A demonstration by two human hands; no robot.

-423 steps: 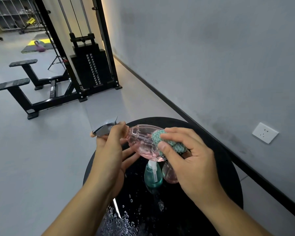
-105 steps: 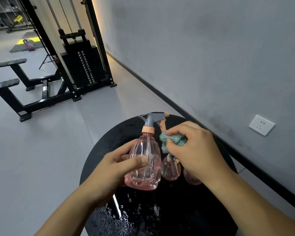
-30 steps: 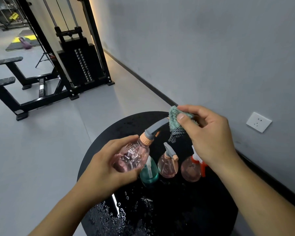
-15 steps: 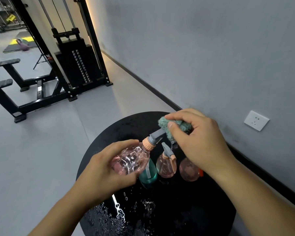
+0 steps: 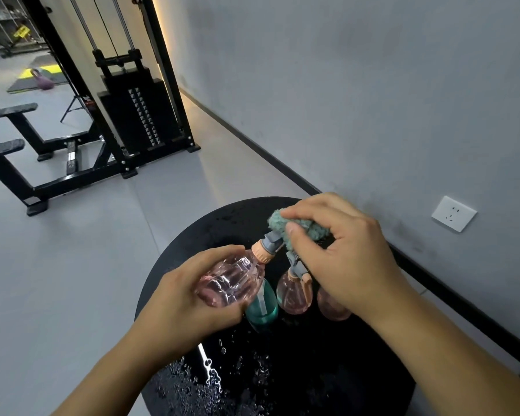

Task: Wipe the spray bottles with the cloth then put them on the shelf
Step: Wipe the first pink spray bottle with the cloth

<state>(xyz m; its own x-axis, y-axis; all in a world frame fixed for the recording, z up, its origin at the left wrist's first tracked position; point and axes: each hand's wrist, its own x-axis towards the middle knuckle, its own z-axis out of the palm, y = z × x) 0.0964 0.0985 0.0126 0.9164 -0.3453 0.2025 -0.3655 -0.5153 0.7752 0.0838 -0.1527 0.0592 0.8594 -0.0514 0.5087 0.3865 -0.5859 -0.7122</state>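
Observation:
My left hand grips a clear pink spray bottle, tilted with its grey nozzle pointing up and right. My right hand pinches a teal cloth wrapped over that nozzle head. Below them, on the wet round black table, stand a teal pump bottle, a small pink spray bottle and another pink bottle partly hidden by my right wrist.
Water drops cover the table's near side. A grey wall with a white socket runs along the right. A black cable weight machine and benches stand on the grey floor at the back left.
My right hand with the cloth has slid down the nozzle toward the bottle's neck, covering more of the spray head. The left hand keeps the bottle tilted the same way.

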